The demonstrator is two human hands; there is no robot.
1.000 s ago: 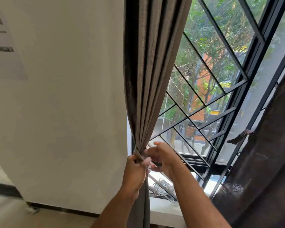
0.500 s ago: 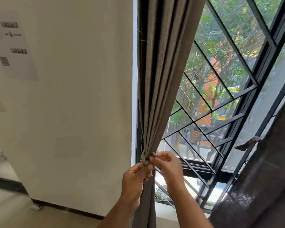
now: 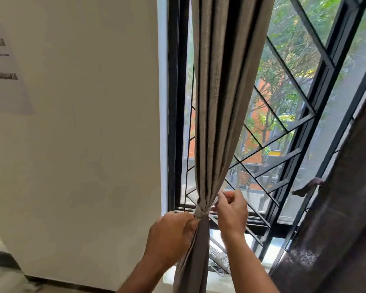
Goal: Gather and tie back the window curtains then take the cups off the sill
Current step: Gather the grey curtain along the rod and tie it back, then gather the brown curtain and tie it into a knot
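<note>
A grey-brown left curtain [image 3: 224, 102] hangs gathered into a narrow bundle in front of the window. A light fabric tie [image 3: 199, 212] wraps its waist. My left hand [image 3: 169, 237] pinches the tie's end on the left of the bundle. My right hand [image 3: 232, 210] holds the other end on the right, fingers closed. A darker right curtain [image 3: 334, 229] hangs at the right edge, with a knotted tie end [image 3: 311, 185] sticking out. No cups are in view.
A black diagonal window grille [image 3: 283, 132] stands behind the curtain. The white sill [image 3: 218, 280] below carries a coil of white cable [image 3: 219, 263]. A cream wall [image 3: 82, 144] with a paper notice [image 3: 4, 66] is on the left.
The view has shifted left, so the curtain now sits further right. My hands have drawn apart, pulling the tie's ends out to either side of the bundle.
</note>
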